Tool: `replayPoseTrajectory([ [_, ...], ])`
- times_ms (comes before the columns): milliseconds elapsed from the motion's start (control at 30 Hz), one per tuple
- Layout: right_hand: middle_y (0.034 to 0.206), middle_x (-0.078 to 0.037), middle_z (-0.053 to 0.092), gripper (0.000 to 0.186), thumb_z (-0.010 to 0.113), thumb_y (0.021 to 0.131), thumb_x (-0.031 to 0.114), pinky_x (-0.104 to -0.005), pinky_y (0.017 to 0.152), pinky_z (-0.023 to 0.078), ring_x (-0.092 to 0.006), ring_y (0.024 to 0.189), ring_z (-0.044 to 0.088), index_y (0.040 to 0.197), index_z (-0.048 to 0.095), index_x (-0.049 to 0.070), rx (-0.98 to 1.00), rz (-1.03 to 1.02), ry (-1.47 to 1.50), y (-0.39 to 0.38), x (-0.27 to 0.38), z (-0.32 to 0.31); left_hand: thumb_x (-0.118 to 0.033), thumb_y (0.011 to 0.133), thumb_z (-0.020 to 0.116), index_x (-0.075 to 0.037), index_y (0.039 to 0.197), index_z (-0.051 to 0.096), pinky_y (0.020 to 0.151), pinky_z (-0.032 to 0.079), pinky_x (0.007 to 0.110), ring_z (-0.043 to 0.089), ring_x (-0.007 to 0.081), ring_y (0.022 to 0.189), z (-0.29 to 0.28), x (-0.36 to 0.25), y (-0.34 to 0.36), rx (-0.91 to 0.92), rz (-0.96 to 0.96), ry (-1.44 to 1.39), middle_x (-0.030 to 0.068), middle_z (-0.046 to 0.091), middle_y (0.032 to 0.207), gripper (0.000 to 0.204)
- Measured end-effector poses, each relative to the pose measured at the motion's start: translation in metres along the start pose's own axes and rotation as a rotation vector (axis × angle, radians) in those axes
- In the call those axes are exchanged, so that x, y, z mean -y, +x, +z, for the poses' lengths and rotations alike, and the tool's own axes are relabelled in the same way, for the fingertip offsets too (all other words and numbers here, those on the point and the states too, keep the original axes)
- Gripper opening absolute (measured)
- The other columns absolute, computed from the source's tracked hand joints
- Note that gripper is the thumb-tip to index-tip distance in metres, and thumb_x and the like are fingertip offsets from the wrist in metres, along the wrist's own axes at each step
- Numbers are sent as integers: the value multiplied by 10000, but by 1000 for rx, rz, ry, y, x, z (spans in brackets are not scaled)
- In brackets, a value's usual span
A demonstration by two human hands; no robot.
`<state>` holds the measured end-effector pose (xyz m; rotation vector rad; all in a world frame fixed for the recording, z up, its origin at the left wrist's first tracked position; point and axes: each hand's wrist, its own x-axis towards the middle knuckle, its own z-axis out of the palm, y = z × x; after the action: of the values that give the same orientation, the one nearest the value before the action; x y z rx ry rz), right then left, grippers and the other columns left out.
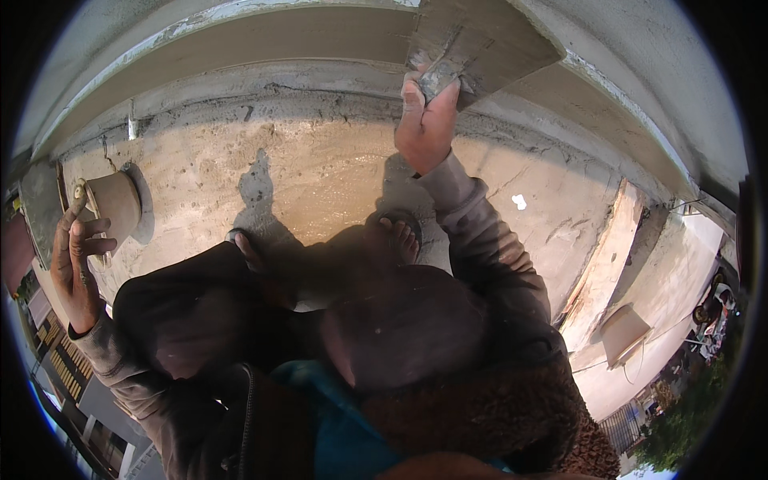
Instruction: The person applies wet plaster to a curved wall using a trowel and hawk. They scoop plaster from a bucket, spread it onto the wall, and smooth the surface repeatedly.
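High in the head view, my right hand grips the handle of a wide, flat plastering trowel. The handle is caked with grey mortar. The trowel's blade overlaps a smooth grey plastered band along the wall; whether it presses on the surface I cannot tell. At the far left, my left hand is raised with its fingers apart, beside the rim of a brown round stub or bucket. Its fingers overlap that rim, and I cannot tell whether they touch it.
My feet in sandals stand on a rough, damp cement floor. A wooden plank lies to the right. Past it stands another brown stub with a thin wire. Low ground with clutter and greenery shows beyond the right edge.
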<state>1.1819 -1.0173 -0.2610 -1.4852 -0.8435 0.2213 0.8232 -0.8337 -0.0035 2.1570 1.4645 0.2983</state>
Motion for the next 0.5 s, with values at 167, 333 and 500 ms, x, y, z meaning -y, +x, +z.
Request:
replayPoseTrajectory([
  [167, 953, -86, 564, 307, 529, 997, 174, -308, 826, 443, -158, 860, 530, 1205, 451, -38, -10, -8, -45, 3, -10, -45, -322, 1059, 462, -37, 1350, 575, 736, 500, 268, 640, 136, 772, -12, 21, 6, -21, -22, 7, 85, 671, 980, 423],
  [333, 904, -62, 570, 328, 524, 1006, 217, -298, 832, 438, -145, 848, 524, 1193, 441, -39, -28, 45, -84, 3, -14, -85, -330, 1059, 465, -55, 1359, 574, 736, 503, 265, 641, 128, 795, -19, 37, 7, -47, -72, 10, 82, 664, 996, 422],
  [500, 897, -56, 581, 304, 519, 1012, 203, -287, 828, 438, -135, 839, 525, 1188, 432, -31, -5, 27, -130, 4, -33, -130, -330, 1058, 463, -70, 1368, 569, 748, 505, 268, 670, 143, 793, -23, 54, 13, -39, -60, 35, 82, 669, 1014, 419],
])
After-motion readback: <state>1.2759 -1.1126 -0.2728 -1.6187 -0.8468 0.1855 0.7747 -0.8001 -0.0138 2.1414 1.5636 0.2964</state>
